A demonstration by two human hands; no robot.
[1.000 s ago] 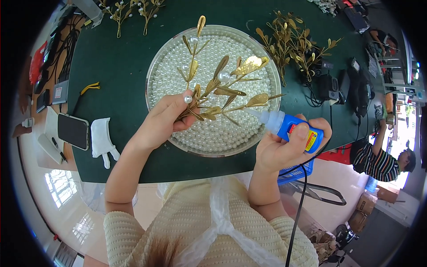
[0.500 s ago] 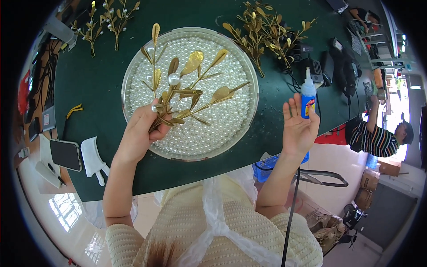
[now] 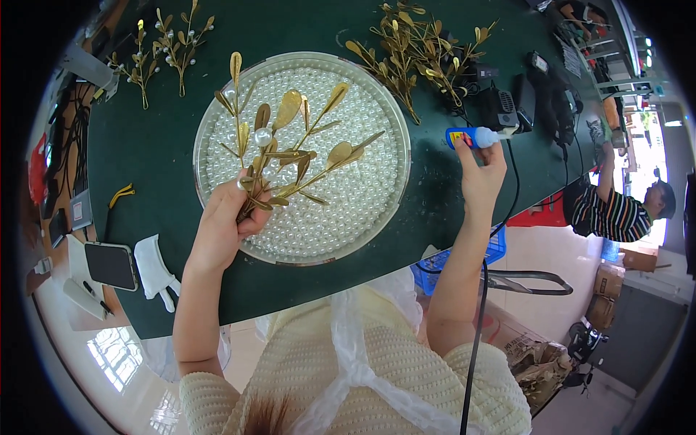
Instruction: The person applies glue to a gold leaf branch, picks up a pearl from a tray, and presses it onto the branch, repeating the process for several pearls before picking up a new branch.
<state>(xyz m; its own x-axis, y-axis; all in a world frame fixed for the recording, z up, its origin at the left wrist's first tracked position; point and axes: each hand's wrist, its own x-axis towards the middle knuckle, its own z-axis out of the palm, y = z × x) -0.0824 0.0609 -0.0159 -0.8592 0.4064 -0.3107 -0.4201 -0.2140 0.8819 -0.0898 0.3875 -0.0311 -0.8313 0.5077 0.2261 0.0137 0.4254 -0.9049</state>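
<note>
My left hand [image 3: 233, 214] is closed around the stems of a gold leaf branch [image 3: 289, 109]. This branch carries a large white pearl bead [image 3: 263, 136] and a second one close to my fingers. Beneath it lies a round tray [image 3: 403, 161] filled with white pearl beads [image 3: 341, 210]. To the right of the tray, my right hand [image 3: 481, 177] grips a blue glue bottle [image 3: 471, 137] with a pale nozzle. The bottle lies tilted on its side in my fingers, its nozzle pointing right.
Bare gold branches [image 3: 413, 54] are heaped at the far right, beside black devices and cables [image 3: 500, 109]. Two pearl-trimmed branches [image 3: 181, 51] lie far left. Along the left edge are yellow-handled tweezers [image 3: 122, 194], a phone [image 3: 111, 265] and a white glove [image 3: 154, 268]. A person [image 3: 616, 210] is at the right.
The glue bottle has swung from upright to lying sideways, nozzle now to the right, and my right fingers have closed on it. My left hand still holds the branch over the tray.
</note>
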